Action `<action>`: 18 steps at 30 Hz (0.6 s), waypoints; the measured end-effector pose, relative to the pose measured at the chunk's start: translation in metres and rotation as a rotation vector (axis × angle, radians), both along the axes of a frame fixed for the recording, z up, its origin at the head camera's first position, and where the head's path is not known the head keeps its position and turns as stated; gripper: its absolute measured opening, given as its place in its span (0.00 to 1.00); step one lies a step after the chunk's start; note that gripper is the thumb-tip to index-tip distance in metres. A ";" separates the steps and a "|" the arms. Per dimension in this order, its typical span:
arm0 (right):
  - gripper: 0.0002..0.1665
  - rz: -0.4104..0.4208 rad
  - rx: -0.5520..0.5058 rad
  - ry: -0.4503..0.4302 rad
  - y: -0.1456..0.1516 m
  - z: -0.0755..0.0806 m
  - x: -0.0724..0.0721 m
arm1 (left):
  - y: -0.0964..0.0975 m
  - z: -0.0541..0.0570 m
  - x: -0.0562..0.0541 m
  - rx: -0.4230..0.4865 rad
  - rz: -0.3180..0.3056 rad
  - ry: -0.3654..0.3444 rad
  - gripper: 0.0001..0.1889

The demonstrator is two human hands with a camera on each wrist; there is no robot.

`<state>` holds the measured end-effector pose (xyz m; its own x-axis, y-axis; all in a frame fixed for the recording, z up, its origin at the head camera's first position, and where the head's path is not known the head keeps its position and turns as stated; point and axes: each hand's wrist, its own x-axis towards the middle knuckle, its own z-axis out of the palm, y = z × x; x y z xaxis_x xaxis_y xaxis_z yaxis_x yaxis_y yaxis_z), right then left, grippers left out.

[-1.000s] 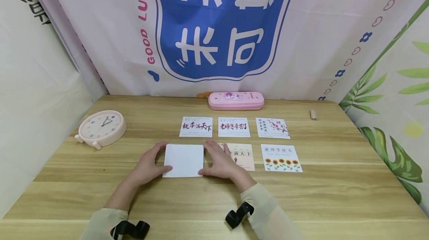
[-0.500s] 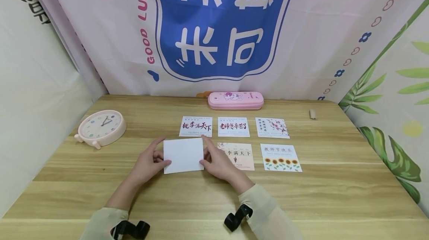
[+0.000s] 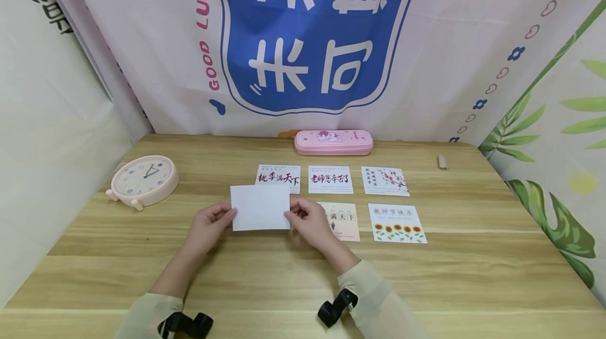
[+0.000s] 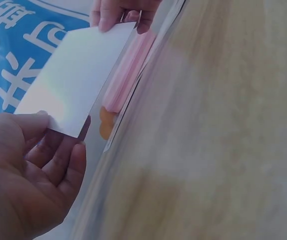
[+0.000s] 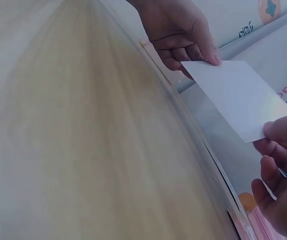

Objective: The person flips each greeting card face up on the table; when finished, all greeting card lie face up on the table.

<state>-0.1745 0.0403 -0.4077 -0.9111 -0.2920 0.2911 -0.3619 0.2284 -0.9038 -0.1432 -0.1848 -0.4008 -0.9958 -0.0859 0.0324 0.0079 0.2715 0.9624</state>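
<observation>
Between the two hands a blank white card [image 3: 260,208] is held up off the table, its plain face toward the head camera. The left hand [image 3: 206,229] pinches its left edge, thumb on the near face and fingers behind, as the left wrist view shows on the card [image 4: 78,75]. At the opposite edge the right hand [image 3: 312,223] pinches it the same way; in the right wrist view its thumb presses the card [image 5: 238,97]. The card overlaps the lower part of a card with red characters [image 3: 279,177]. The right hand partly covers a beige card [image 3: 343,221].
Printed cards lie in rows: one with red writing [image 3: 330,179], one with blossoms [image 3: 385,180], one with sunflowers [image 3: 397,224]. A pink pencil case [image 3: 333,142] sits at the back, a round clock [image 3: 144,181] at left, a small tan object [image 3: 442,161] at right.
Both hands have raised the white card from the tabletop, and it has shifted away from the person. Fingers that lay at its edges now pinch it.
</observation>
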 end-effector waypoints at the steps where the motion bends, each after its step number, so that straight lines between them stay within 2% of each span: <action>1: 0.05 -0.010 -0.020 -0.018 0.000 0.001 0.000 | 0.000 0.001 0.000 0.020 0.006 0.001 0.11; 8: 0.05 -0.040 -0.173 -0.127 -0.001 0.022 0.010 | 0.000 0.002 0.002 0.030 0.055 0.046 0.12; 10: 0.06 -0.023 -0.231 -0.181 -0.001 0.024 0.010 | -0.003 -0.003 0.000 0.094 0.031 0.046 0.10; 12: 0.07 0.015 -0.302 -0.233 -0.001 0.019 0.007 | -0.007 -0.009 -0.002 0.198 -0.018 0.056 0.08; 16: 0.11 0.092 -0.367 -0.291 0.000 0.000 -0.003 | -0.017 -0.026 -0.009 0.405 -0.183 0.116 0.09; 18: 0.14 0.098 -0.379 -0.333 0.001 -0.009 -0.009 | -0.017 -0.020 -0.007 0.442 -0.241 0.142 0.10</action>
